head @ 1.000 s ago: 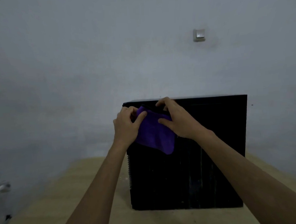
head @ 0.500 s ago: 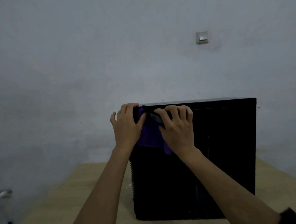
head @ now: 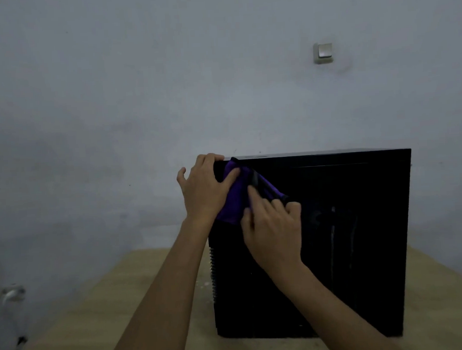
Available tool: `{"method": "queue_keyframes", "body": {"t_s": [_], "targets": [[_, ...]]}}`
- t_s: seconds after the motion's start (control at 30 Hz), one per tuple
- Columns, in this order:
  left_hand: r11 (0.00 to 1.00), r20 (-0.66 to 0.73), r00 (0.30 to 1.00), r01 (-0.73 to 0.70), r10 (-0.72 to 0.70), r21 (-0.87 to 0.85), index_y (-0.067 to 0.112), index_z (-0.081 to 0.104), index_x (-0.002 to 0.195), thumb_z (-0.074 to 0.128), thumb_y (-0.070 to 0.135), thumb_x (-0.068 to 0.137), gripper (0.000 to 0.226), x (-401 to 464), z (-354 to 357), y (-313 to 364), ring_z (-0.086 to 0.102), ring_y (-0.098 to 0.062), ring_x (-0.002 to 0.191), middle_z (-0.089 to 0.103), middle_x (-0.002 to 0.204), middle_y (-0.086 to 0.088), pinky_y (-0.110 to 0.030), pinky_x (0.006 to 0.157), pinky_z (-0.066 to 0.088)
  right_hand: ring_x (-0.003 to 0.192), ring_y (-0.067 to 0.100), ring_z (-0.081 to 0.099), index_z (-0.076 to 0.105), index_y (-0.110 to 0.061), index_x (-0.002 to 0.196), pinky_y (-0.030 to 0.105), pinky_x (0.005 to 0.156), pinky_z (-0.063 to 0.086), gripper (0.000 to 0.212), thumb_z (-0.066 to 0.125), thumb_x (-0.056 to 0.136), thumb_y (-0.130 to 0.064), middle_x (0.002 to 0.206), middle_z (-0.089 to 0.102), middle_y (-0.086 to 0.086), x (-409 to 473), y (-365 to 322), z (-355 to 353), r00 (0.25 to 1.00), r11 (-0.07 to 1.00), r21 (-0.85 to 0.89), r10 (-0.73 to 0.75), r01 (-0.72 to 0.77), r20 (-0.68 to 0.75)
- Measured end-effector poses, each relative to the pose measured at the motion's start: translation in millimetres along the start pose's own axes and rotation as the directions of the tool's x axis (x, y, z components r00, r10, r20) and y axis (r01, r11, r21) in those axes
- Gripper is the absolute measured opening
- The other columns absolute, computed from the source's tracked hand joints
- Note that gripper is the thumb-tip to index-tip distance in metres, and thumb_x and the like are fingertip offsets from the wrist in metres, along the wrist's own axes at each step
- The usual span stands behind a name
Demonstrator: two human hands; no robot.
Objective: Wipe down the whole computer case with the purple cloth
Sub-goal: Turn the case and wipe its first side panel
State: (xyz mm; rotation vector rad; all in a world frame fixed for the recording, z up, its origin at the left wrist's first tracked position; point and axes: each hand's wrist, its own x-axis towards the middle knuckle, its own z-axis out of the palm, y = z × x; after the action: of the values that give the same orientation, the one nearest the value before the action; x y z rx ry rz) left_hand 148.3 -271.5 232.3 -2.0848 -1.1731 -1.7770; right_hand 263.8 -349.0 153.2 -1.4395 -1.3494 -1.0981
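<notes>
A black computer case (head: 348, 235) stands upright on a wooden table (head: 103, 310), its broad side panel facing me. The purple cloth (head: 232, 201) hangs against the panel's upper left corner. My left hand (head: 202, 188) grips that corner, fingers curled over the top edge and thumb pressing the cloth. My right hand (head: 272, 226) lies lower on the panel with its fingers pinching the cloth, and a dark strip shows across the fabric near them. Part of the cloth is hidden behind both hands.
A pale wall rises right behind the case, with a light switch (head: 323, 52) high on the right. A whitish object (head: 11, 296) sits at the far left beside the table. Bare tabletop lies left of the case and in front of it.
My right hand has slid down from the top edge to lower on the panel, pulling the cloth's right end down. My left hand stays at the corner.
</notes>
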Motion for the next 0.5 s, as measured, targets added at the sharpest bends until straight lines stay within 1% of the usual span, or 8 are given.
{"method": "queue_keyframes", "body": {"t_s": [0.1,0.13,0.2,0.27,0.33,0.37,0.43,0.5], "targets": [[1.0,-0.002,1.0,0.004,-0.004,-0.02,0.029,0.059,0.118,0.057,0.061,0.091,0.041,-0.6,0.4,-0.1,0.057,-0.008,0.11,0.058,0.123,0.012,-0.048,0.118,0.018,0.055,0.02,0.052,0.042,-0.005,0.15,0.037,0.069,0.032,0.059,0.034,0.1,-0.036,0.07,0.067,0.001,10.0,4.9,-11.0,0.98,0.981,0.058,0.183,-0.187,0.076],[1.0,-0.004,1.0,0.004,-0.004,-0.025,0.029,0.059,0.118,0.058,0.061,0.091,0.042,-0.8,0.7,-0.1,0.057,-0.008,0.111,0.058,0.123,0.012,-0.047,0.118,0.018,0.059,0.021,0.054,0.035,-0.004,0.154,0.036,0.069,0.031,0.061,0.034,0.102,-0.035,0.076,0.07,0.001,12.1,4.4,-13.0,0.97,0.964,0.12,0.226,-0.236,0.091],[1.0,-0.004,1.0,0.004,-0.004,-0.03,0.029,0.059,0.118,0.058,0.061,0.091,0.042,-1.0,0.6,0.0,0.057,-0.008,0.11,0.058,0.123,0.012,-0.047,0.118,0.019,0.08,0.024,0.062,0.019,-0.006,0.159,0.034,0.071,0.034,0.064,0.038,0.105,-0.034,0.108,0.069,0.003,14.3,-0.5,-15.0,0.947,0.909,0.273,0.283,-0.315,0.149],[1.0,0.003,1.0,0.005,-0.004,-0.026,0.029,0.059,0.118,0.058,0.061,0.091,0.042,-0.2,-0.4,-0.6,0.057,-0.008,0.11,0.058,0.123,0.012,-0.047,0.117,0.019,0.1,0.024,0.061,0.005,-0.01,0.161,0.034,0.074,0.043,0.071,0.042,0.105,-0.036,0.133,0.053,0.004,16.8,-10.0,-15.9,0.919,0.836,0.389,0.319,-0.387,0.231],[1.0,0.008,1.0,0.002,-0.002,-0.018,0.029,0.059,0.118,0.058,0.06,0.091,0.041,0.4,-2.2,-1.3,0.058,-0.008,0.11,0.058,0.123,0.012,-0.046,0.117,0.019,0.113,0.024,0.057,0.003,-0.01,0.161,0.035,0.084,0.048,0.074,0.044,0.104,-0.033,0.14,0.041,0.007,22.3,-21.0,-13.2,0.895,0.756,0.479,0.372,-0.446,0.245],[1.0,0.014,1.0,0.001,-0.001,-0.019,0.029,0.059,0.119,0.058,0.059,0.091,0.041,0.2,-2.1,-0.6,0.058,-0.008,0.109,0.058,0.123,0.012,-0.046,0.117,0.019,0.118,0.025,0.053,0.005,-0.008,0.161,0.037,0.092,0.048,0.074,0.046,0.103,-0.03,0.142,0.039,0.009,24.7,-24.2,-9.2,0.896,0.753,0.488,0.396,-0.441,0.199],[1.0,0.019,1.0,0.002,-0.002,-0.017,0.029,0.059,0.118,0.058,0.059,0.092,0.04,0.6,-3.5,0.0,0.058,-0.008,0.109,0.058,0.123,0.012,-0.046,0.117,0.019,0.129,0.03,0.045,0.011,-0.004,0.16,0.042,0.107,0.04,0.073,0.049,0.101,-0.025,0.15,0.036,0.015,28.2,-32.0,2.2,0.911,0.812,0.425,0.401,-0.401,0.093],[1.0,0.025,1.0,0.0,0.001,-0.016,0.029,0.059,0.119,0.058,0.058,0.092,0.039,-0.1,-4.3,0.0,0.058,-0.008,0.11,0.058,0.124,0.012,-0.046,0.117,0.019,0.141,0.033,0.036,0.018,-0.003,0.159,0.046,0.119,0.029,0.072,0.05,0.098,-0.022,0.158,0.032,0.02,25.4,-36.1,15.2,0.943,0.892,0.314,0.332,-0.325,0.033]]}}
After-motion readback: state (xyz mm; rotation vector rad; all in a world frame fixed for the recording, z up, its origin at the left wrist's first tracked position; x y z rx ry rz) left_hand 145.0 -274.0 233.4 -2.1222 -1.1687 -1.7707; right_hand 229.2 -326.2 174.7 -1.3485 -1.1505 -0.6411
